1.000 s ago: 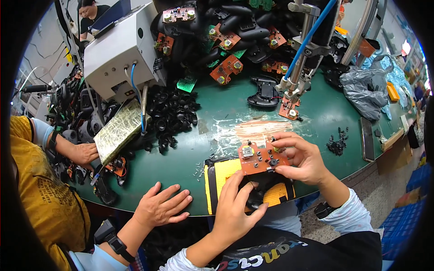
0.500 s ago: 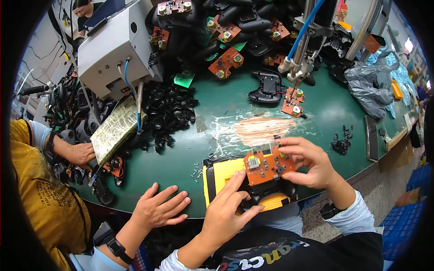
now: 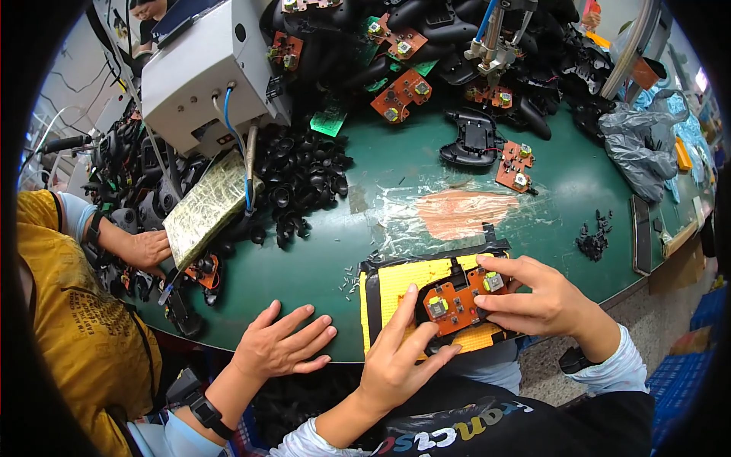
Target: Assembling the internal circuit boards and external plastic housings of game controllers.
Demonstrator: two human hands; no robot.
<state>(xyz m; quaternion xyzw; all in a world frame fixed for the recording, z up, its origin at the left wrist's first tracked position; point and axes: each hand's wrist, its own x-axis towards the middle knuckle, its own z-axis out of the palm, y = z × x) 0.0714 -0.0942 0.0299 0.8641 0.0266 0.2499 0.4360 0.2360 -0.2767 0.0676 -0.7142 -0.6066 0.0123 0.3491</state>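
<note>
An orange circuit board (image 3: 461,308) lies on a black game controller shell (image 3: 420,306), over a yellow pad (image 3: 390,283) with black tape at its edges. My left hand (image 3: 397,358) is closed round the shell's left side, thumb and fingers at its rim. With its fingertips, my right hand (image 3: 537,293) grips the board's right end, near a yellow-green joystick module (image 3: 493,282). Most of the shell is covered by the board and my fingers.
A co-worker's hand (image 3: 282,343) rests at the table edge to my left; their other hand (image 3: 148,250) is by a wrapped block (image 3: 205,209). Beyond are joystick caps (image 3: 293,183), another controller shell (image 3: 470,141) wired to a board (image 3: 515,167), and small black parts (image 3: 594,238).
My right hand has lowered the circuit board from a tilted position above the shell down onto it. My left hand stays at the shell. The whole view has shifted slightly.
</note>
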